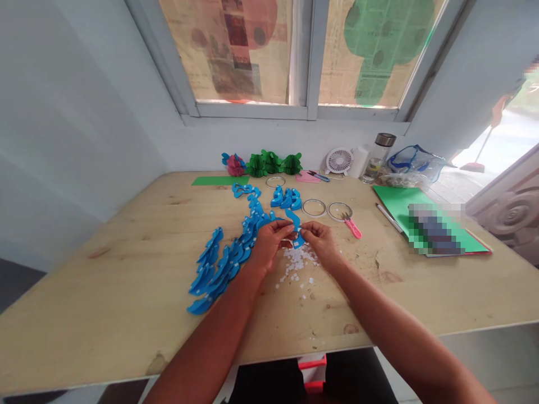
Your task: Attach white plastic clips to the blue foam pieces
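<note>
Between my two hands is a curved blue paper cutout [293, 217] with small white squares on it. My left hand [273, 238] pinches its left side, fingers closed. On the other side, the fingertips of my right hand [320, 238] are closed on its right edge. Under the hands lies a scatter of tiny white paper squares [297, 261]. A long row of similar blue paper pieces [229, 264], many bearing white squares, spreads beside my left hand. Farther back is a small group of folded blue pieces [286, 198].
Rolls of tape [314, 208] and pink-handled snips [353, 227] lie right of my hands. Green paper honeycomb shapes [272, 163], a white fan [339, 161] and a glass bottle [379, 157] line the wall. Green sheets [396, 205] and a pen [388, 217] sit at right.
</note>
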A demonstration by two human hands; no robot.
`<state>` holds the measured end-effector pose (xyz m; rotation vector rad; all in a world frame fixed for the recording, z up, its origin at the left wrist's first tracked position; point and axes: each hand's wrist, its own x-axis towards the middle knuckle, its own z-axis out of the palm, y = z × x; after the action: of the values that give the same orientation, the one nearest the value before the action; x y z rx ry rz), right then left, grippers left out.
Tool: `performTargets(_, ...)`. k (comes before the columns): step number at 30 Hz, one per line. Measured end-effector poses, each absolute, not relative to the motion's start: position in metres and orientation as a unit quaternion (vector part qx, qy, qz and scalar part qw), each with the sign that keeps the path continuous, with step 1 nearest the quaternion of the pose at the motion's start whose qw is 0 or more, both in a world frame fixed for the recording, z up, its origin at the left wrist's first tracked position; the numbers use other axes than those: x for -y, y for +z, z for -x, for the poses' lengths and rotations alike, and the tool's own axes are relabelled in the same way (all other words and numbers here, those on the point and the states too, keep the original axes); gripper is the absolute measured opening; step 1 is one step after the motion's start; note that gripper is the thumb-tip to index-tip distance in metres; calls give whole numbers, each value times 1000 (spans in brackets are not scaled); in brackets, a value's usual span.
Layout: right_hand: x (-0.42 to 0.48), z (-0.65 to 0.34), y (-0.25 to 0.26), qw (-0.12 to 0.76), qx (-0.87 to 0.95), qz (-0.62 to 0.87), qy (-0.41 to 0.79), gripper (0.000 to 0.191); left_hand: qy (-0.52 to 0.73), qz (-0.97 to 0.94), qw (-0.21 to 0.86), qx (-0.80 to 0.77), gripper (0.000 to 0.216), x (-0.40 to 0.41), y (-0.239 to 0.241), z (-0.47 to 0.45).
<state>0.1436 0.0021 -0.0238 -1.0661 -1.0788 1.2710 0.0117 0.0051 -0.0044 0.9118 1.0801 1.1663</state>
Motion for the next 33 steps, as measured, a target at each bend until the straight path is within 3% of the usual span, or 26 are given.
performTargets(6, -3, -144, -28, 533, 504, 472, 489, 22, 513, -416, 577, -480, 22, -2, -4, -15)
performTargets(12, 2, -147, -20, 541, 597, 547, 229, 14, 555, -487, 391, -549, 12, -6, -5, -16)
performTargets(18, 6, -143, -21, 469, 648, 550, 240, 13, 526, -578, 299, -547, 11, -6, -7, -17)
performTargets(33, 1, -148, -25, 456, 616, 579, 279, 13, 498, -635, 331, -489, 11, -9, -13, -10)
